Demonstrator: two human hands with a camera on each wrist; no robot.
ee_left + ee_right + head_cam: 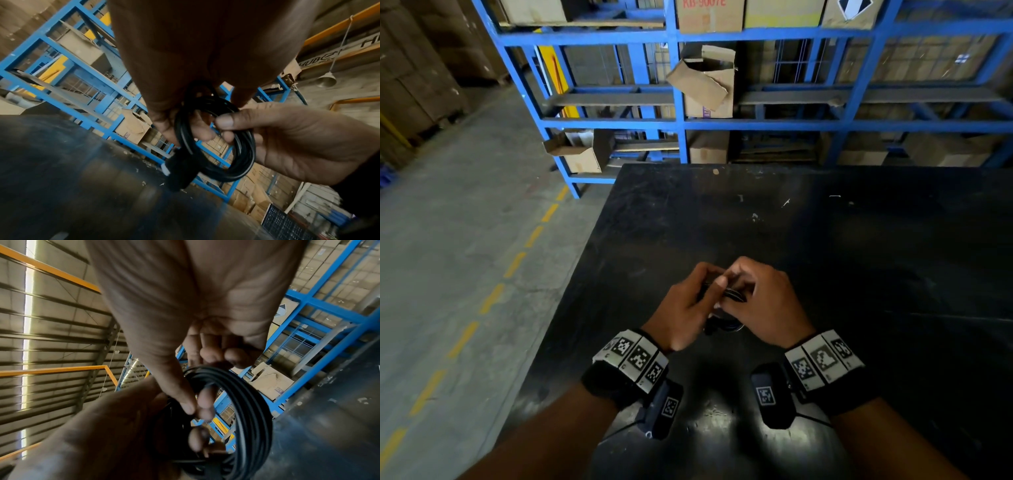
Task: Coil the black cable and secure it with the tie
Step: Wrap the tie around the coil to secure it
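The black cable (242, 162) is wound into a small coil of several loops and held in the air just above the black table (842, 246). My left hand (709, 291) grips one side of the coil, with fingers curled through the loops (185, 128). My right hand (739, 287) pinches the loops between thumb and fingertip on the other side (197, 410). A dark piece with a white end (176, 172) hangs from the coil's lower edge; I cannot tell whether it is the tie or a plug. In the head view the hands hide most of the coil (726, 323).
Blue steel racks (678, 123) with cardboard boxes (709, 82) stand right behind the table's far edge. The table's left edge drops to a concrete floor with a dashed yellow line (489, 298). Small white specks (755, 216) lie on the tabletop.
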